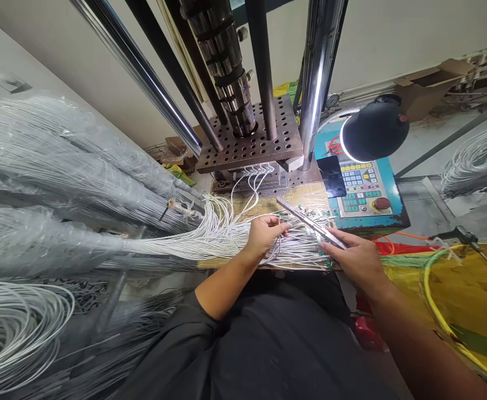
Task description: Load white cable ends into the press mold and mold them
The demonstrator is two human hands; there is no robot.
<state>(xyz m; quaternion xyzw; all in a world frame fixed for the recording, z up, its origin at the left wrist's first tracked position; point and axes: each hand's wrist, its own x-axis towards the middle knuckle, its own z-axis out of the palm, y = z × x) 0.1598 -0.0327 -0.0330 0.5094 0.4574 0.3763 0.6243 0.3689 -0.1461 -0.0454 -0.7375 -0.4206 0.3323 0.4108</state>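
The centre is filled by a column press (316, 83), its perforated steel plate (282, 145) carried above a small mould (274, 179) into which white leads are run. The left side is taken up by thick wire bundles (55, 150), wrapped in clear plastic. Over to the right, a teal control console (394, 186) is seen, its keypad overhung by a black lamp (376, 130), lit and turned toward the work. Below the plate, the tan worktop (316, 193) is covered along its front by a spread of white cables (176, 240), fed across from the left. And here are the hands, held apart just above that spread! A flat metal tool (310, 222) is gripped by the right hand (355, 258), its far end angled up and left toward the mould. By the left hand (263, 236), thumb and fingers pinched together, a thin cable (277, 244) is held, right beside the tool. Smallest of all, green tips (329, 265) are dotted along the cables' right-hand ends.
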